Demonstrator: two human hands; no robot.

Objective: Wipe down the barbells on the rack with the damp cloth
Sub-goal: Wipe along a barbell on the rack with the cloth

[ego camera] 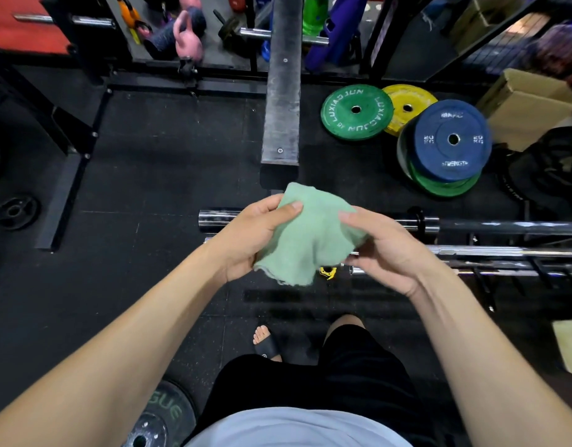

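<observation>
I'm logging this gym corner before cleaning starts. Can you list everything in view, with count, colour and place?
cloth: one, pale green, held above the barbells
barbells: at least three, chrome and dark, low rack at right
bumper plates: several, green, yellow, blue, floor upper right
kettlebell: one, pink, top centre
cardboard box: one, tan, right edge
small plate: one, black, floor at left
left hand: grips the cloth
right hand: grips the cloth

We have one wide-angle view from the head, looking steeply down and forward. Near us are our own forearms and legs; farther off lie the black floor and, at far right, the weight plates.
</observation>
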